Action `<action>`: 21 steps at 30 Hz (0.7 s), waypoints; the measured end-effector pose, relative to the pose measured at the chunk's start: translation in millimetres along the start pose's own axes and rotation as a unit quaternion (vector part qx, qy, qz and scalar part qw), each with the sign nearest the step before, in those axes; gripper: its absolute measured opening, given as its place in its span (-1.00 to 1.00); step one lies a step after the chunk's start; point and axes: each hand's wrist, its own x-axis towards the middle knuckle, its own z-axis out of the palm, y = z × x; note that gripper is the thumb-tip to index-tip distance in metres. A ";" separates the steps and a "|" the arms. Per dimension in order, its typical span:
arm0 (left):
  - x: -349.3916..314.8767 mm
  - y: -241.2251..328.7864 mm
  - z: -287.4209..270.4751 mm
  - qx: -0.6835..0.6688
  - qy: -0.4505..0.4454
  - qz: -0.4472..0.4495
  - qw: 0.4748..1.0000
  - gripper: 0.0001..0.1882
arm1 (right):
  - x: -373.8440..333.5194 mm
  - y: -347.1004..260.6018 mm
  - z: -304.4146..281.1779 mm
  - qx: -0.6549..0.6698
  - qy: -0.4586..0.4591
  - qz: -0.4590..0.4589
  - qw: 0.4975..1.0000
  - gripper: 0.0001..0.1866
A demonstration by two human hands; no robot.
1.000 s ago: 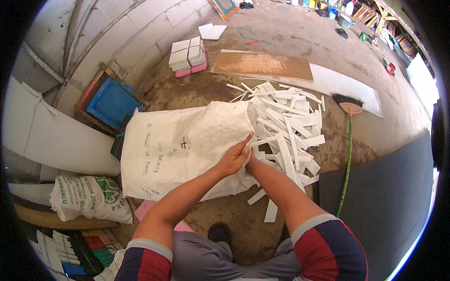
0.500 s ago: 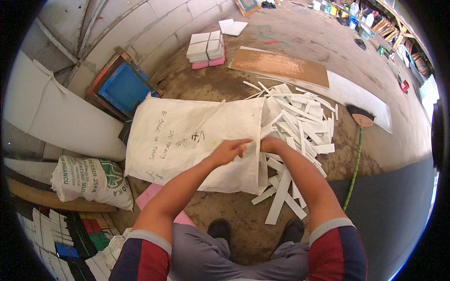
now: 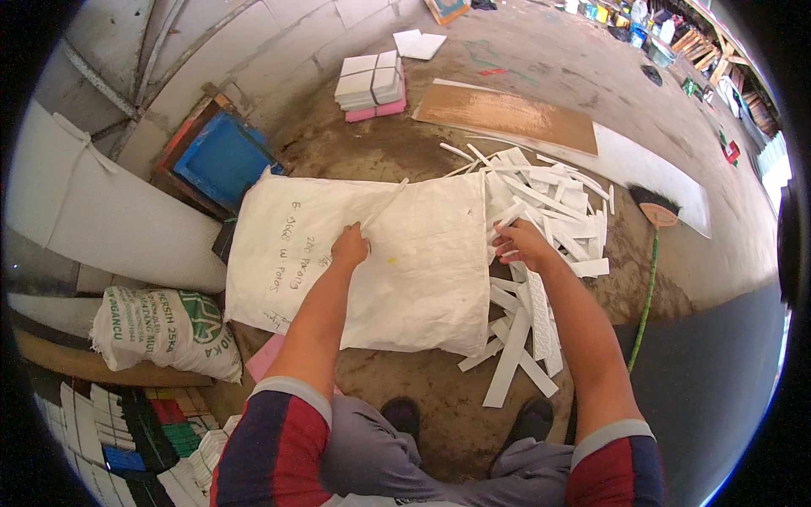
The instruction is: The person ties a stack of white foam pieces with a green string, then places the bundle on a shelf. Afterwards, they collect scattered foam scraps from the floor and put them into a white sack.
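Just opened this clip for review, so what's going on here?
A person stands over a large white sack lying on the floor. The left hand is at its upper surface, at the end of a thin strip. The right hand is beside the sack's right edge, at a heap of white strips. Whether either grips one is unclear.

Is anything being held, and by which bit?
The left grip is at the near end of a thin white strip; whether it or the right grip holds anything can't be told.
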 end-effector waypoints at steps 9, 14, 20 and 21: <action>3.8 6.2 37.1 -0.070 0.008 -0.086 0.994 -0.51 | 0.3 27.3 22.3 -0.053 -0.015 0.067 0.996 -0.57; -16.2 52.5 30.0 -0.274 0.086 0.020 0.958 -0.62 | -21.0 4.7 18.8 -0.521 0.210 -0.085 0.823 -0.58; -66.9 174.3 -31.8 -0.294 -0.007 0.301 0.907 -0.58 | -40.0 -43.4 4.9 -0.591 0.294 -0.555 0.507 -0.62; -76.7 194.2 -40.9 -0.279 -0.060 0.328 0.901 -0.58 | -37.7 -43.2 1.0 -0.596 0.285 -0.568 0.491 -0.63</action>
